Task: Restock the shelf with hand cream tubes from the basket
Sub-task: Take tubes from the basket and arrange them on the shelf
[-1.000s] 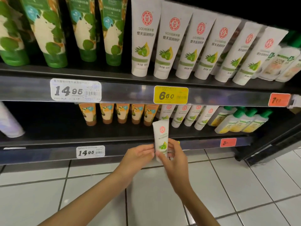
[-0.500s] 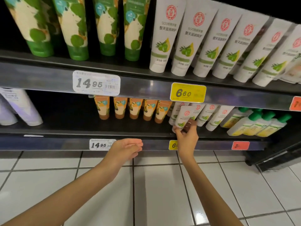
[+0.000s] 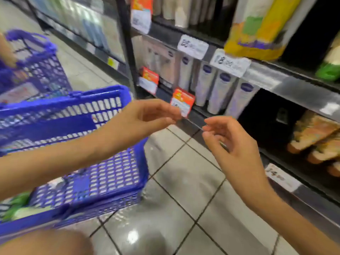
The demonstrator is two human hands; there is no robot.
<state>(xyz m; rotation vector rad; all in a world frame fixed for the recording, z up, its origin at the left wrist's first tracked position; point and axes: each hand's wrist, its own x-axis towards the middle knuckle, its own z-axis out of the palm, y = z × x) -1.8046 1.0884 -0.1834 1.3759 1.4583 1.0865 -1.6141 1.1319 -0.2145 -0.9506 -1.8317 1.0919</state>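
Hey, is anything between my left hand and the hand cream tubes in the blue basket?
Nothing visible. The left hand hangs empty just past the basket, whose top is open. The tubes, blurred, lie inside at its bottom, reachable from above.

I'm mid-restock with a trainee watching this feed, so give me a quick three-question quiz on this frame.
1. True or false: the left hand holds a tube.
2. The blue basket is: A) right of both hands; B) left of both hands; C) overturned.
3. Which hand is nearer the shelf?
Key: 1 false, both hands are empty; 2 B; 3 the right hand.
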